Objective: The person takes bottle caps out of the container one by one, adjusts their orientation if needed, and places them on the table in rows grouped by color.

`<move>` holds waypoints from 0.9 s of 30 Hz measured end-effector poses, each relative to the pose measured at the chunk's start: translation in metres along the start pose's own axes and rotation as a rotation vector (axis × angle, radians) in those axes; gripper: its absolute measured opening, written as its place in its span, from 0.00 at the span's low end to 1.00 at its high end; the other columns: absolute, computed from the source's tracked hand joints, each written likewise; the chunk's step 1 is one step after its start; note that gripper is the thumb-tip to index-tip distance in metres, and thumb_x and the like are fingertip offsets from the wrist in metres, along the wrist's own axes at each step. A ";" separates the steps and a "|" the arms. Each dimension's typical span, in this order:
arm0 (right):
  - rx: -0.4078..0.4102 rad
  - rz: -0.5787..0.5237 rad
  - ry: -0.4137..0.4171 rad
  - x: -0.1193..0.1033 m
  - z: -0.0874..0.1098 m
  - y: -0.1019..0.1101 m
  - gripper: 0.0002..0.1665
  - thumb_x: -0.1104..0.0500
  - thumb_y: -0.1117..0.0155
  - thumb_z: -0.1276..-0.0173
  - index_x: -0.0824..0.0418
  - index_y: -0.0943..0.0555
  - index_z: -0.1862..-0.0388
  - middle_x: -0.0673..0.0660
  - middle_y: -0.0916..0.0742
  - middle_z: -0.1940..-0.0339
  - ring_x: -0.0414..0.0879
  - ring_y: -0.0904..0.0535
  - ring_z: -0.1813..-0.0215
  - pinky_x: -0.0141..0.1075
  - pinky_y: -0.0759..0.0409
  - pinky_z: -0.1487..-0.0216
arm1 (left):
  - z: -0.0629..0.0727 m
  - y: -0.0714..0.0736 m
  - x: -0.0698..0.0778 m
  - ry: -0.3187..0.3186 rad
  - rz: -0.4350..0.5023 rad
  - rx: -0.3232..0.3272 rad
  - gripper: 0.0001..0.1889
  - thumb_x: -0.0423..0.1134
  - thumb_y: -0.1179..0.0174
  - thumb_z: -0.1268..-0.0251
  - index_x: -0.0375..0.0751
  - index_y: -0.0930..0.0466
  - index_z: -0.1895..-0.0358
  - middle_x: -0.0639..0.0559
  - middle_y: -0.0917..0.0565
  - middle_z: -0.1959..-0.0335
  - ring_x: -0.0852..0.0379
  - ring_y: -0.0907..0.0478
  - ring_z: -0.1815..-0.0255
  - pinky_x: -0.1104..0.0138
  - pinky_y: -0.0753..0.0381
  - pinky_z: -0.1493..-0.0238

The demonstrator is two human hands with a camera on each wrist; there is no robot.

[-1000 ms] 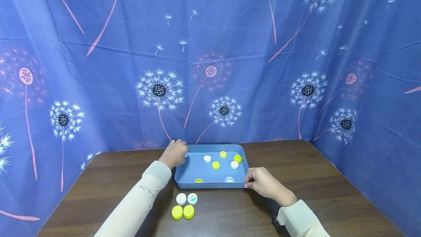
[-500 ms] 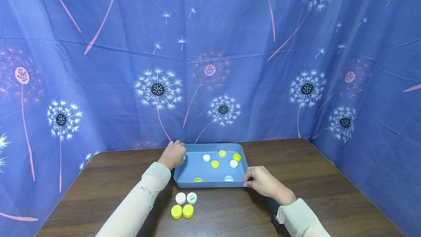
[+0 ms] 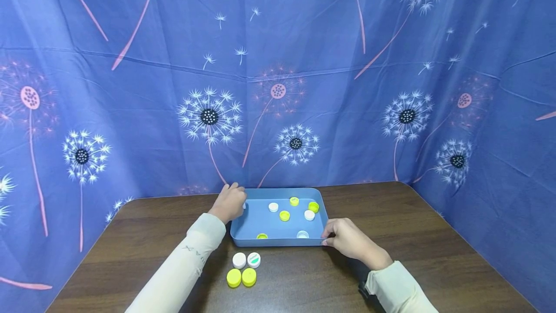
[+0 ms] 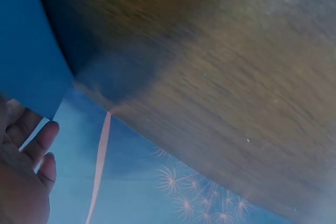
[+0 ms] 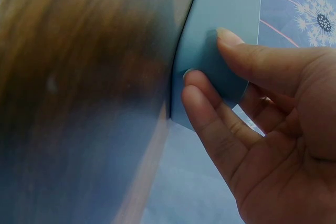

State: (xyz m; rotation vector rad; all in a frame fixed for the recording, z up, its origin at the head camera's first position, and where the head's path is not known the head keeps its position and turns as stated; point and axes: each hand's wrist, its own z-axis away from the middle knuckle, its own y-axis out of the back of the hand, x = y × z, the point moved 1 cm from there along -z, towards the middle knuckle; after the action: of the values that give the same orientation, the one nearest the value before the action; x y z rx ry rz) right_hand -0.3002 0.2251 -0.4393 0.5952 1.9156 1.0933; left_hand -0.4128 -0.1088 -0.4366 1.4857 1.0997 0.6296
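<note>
A shallow blue tray point(image 3: 260, 223) holds several loose yellow and white bottle caps, some with the hollow side up. My left hand point(image 3: 230, 204) grips the tray at its far left corner; in the left wrist view its fingers point(image 4: 44, 140) bend at the blue wall, and the thumb is out of sight. At the near right corner my right hand point(image 3: 347, 240) pinches the tray, thumb and fingertips against the blue wall point(image 5: 223, 3) in the right wrist view. Two white caps point(image 3: 239, 260) and two yellow caps point(image 3: 241, 277) sit in a square in front of the tray.
Everything stands on a dark brown wooden table point(image 3: 434, 245). A blue cloth point(image 3: 339, 110) printed with dandelions hangs right behind the table's far edge and along the right side. The tray lies near that far edge.
</note>
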 end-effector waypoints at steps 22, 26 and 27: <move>-0.001 -0.030 0.005 0.001 0.002 -0.001 0.08 0.71 0.26 0.45 0.58 0.12 0.75 0.41 0.18 0.76 0.32 0.27 0.70 0.31 0.23 0.67 | 0.035 0.069 0.019 -0.170 0.661 0.276 0.14 0.28 0.29 0.47 0.38 0.14 0.55 0.55 0.17 0.56 0.55 0.20 0.55 0.59 0.19 0.52; 0.000 -0.018 0.007 0.002 0.001 0.000 0.08 0.71 0.27 0.44 0.58 0.12 0.74 0.41 0.18 0.76 0.32 0.26 0.70 0.31 0.23 0.67 | 0.057 0.072 0.014 -0.151 0.721 0.287 0.14 0.28 0.28 0.47 0.42 0.14 0.56 0.59 0.18 0.57 0.60 0.22 0.58 0.60 0.18 0.57; 0.000 -0.013 0.007 0.002 0.000 0.000 0.08 0.71 0.27 0.44 0.58 0.12 0.74 0.41 0.18 0.76 0.32 0.26 0.70 0.31 0.23 0.67 | 0.062 0.072 0.012 -0.148 0.730 0.287 0.14 0.28 0.27 0.48 0.42 0.14 0.56 0.59 0.18 0.57 0.61 0.22 0.60 0.61 0.19 0.59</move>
State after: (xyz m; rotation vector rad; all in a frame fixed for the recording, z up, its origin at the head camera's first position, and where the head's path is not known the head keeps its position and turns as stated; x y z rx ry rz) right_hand -0.3012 0.2271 -0.4400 0.5786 1.9233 1.0880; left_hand -0.3334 -0.1221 -0.3843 2.1688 0.5208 0.8596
